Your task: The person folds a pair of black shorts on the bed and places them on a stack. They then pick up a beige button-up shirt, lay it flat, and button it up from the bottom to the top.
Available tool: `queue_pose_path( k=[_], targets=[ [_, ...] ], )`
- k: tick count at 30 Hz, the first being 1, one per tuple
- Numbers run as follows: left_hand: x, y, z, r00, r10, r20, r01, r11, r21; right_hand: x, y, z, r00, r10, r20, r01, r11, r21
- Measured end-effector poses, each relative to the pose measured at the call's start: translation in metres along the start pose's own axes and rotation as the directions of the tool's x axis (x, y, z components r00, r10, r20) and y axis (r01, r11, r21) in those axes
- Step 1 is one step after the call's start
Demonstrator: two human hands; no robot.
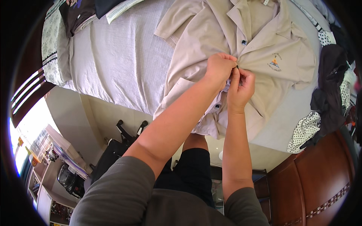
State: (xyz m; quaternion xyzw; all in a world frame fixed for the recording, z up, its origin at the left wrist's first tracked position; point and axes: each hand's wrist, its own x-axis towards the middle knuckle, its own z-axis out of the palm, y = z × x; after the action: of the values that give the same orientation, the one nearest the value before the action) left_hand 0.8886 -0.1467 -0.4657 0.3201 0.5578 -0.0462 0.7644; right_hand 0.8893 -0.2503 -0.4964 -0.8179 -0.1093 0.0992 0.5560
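Note:
A beige short-sleeved, collared shirt (195, 56) lies front side up before me, with a small printed emblem on its chest. At the middle of the front placket, my left hand (220, 67) pinches the fabric edge with thumb and fingers. Just below and to the right, my right hand (241, 87) pinches the placket at a small dark button (237, 67), mostly hidden by the fingertips. The upper button (243, 42) shows above my hands near the lapel. Another button (217, 106) sits lower on the placket, where the hem bunches up towards me.
Under the shirt is a bed with a pale grey sheet (113, 56). Dark folded clothes (77, 14) lie at its far left. A black garment (332, 84) and polka-dot cloth (305, 131) lie along the right. A brown wooden cabinet (319, 175) stands at lower right, a black chair (110, 158) at lower left.

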Motion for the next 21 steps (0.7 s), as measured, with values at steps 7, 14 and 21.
queue_pose_path(
  k=[7, 14, 21],
  targets=[
    [0.004, -0.001, -0.001, 0.967, -0.210, 0.144, 0.236, 0.951, -0.201, 0.006, 0.002, -0.001, 0.992, -0.116, -0.059, 0.115, 0.993, -0.011],
    [0.000, 0.002, -0.002, 0.991, -0.012, 0.136, 0.004, 0.998, 0.059, 0.010, -0.001, -0.011, 0.990, 0.102, 0.096, -0.117, 0.980, 0.163],
    [-0.012, -0.008, 0.005, 0.977, 0.098, 0.188, -0.079, 0.991, -0.108, 0.019, -0.014, -0.021, 0.862, 0.491, 0.124, -0.491, 0.750, 0.444]
  ],
)
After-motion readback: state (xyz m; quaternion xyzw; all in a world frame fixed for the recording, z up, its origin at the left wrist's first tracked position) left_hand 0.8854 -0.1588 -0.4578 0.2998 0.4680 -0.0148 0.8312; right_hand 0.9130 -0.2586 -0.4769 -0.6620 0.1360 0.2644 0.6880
